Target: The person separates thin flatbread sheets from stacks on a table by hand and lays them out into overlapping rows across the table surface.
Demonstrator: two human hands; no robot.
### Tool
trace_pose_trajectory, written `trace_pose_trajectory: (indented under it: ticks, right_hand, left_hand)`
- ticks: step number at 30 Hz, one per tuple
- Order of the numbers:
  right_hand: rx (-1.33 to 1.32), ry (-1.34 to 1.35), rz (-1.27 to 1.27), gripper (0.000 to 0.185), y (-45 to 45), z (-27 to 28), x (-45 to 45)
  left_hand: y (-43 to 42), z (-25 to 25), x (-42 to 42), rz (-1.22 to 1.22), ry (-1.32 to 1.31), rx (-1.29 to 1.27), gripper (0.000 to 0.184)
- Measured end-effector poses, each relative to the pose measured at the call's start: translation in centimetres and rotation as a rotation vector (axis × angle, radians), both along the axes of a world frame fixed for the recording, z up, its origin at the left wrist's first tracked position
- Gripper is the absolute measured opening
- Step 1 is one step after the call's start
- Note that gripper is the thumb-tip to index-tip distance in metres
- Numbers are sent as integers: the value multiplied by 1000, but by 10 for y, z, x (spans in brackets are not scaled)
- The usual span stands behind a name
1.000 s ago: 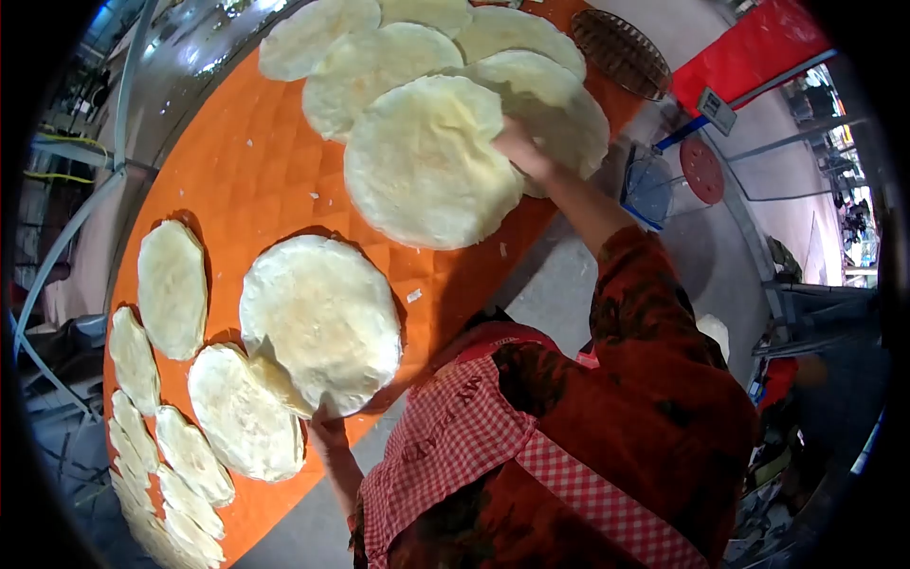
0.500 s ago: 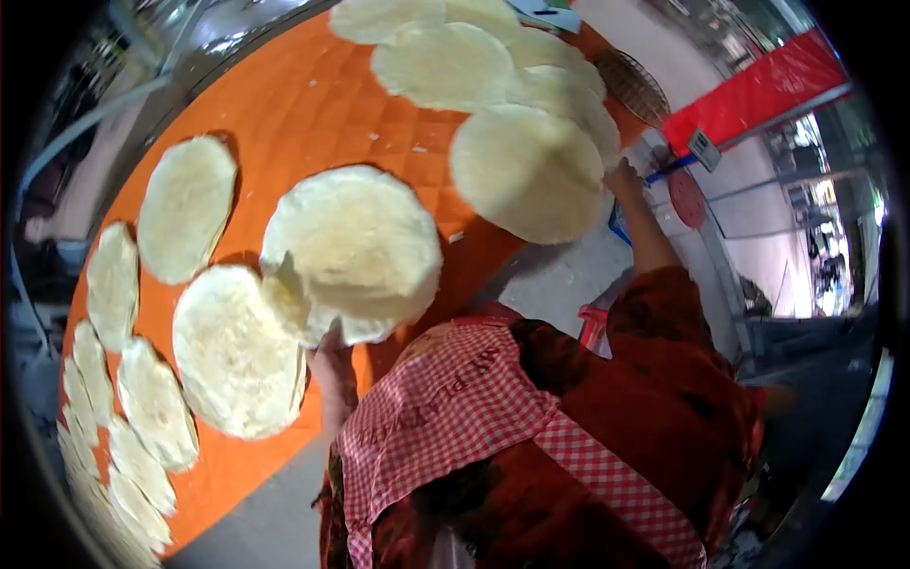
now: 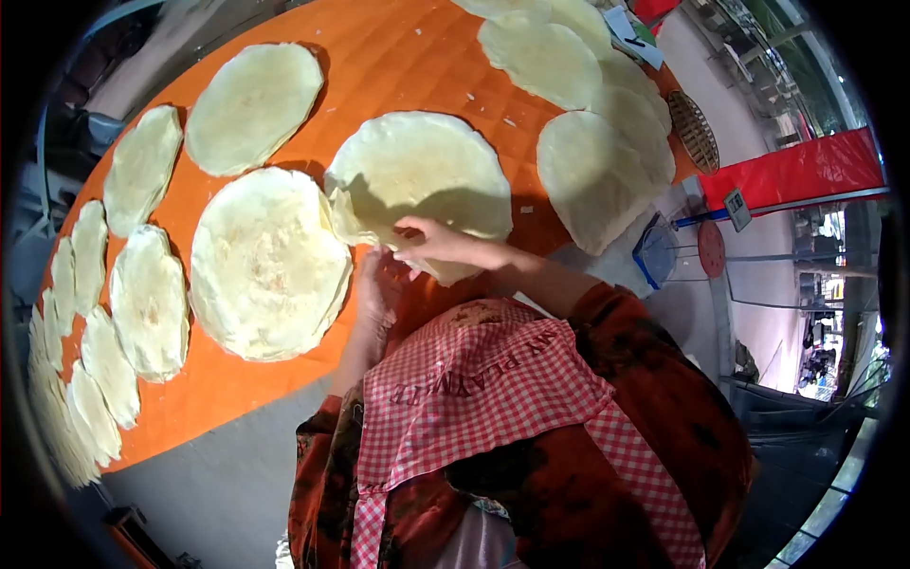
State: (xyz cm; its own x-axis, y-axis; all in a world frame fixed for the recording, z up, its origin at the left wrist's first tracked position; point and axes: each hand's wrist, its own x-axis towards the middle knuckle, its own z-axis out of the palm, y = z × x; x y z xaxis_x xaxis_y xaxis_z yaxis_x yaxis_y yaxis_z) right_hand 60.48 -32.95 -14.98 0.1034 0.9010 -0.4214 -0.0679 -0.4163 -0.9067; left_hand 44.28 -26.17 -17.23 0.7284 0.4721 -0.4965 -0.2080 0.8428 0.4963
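A large pale round flatbread stack (image 3: 427,171) lies on the orange table (image 3: 379,66), its near-left edge lifted and folded. My left hand (image 3: 377,287) is at that near edge, fingers closed on the edge of the sheet. Beside it, my right hand (image 3: 444,244) reaches over the near part of the stack with fingers bent together at the lifted edge; what its fingertips hold is too small to make out. Another round stack (image 3: 270,266) sits just left of my hands.
Several more flatbread stacks (image 3: 254,109) spread over the left side. Overlapping thin sheets (image 3: 607,175) lie at the right edge. Beyond them are a woven basket (image 3: 694,131), a red sheet (image 3: 796,171), a red round stool (image 3: 711,248) and a blue-edged container (image 3: 654,251).
My right hand has left the overlapping sheets at the right and come to the middle stack beside my left hand. The view has shifted toward the left side of the table.
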Motion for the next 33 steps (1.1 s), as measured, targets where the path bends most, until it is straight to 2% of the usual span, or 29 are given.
trace_pose_trajectory:
  ticks: [2,8,11,14,15,19,22,25,26,29,33]
  right_hand:
    - [28,22,45,55,-4,-2,6]
    - [99,-296,68,45,-5,-3,-6]
    - [-18,-66,-74,38,-3,18,-13]
    - [-15,-135,-22,32,3,12,-6]
    - [-65,-160,-93,27,9,11,-7]
    - [-6,-538,1,27,30,7,-3]
    - [-21,-418,-108,25,47,-4,-4]
    - [-84,-450,-29,19,48,-7,0]
    - [-101,-461,4,19,49,-8,0]
    - [95,-470,-89,12,44,-31,-8]
    - [131,-489,-83,9,37,-20,-2]
  left_hand:
    - [0,-1,-2,7,4,-45,28]
    - [2,5,-2,-19,-4,-7,31]
    - [0,10,3,-12,18,21,29]
    - [2,8,8,5,64,37,25]
    - [4,7,8,11,85,41,24]
    - [3,2,12,34,169,107,26]
    - [6,-5,8,42,219,149,24]
    - [5,5,8,71,184,85,22]
    - [5,12,10,85,248,114,23]
    - [4,24,18,73,455,271,24]
    - [12,2,19,97,437,389,16]
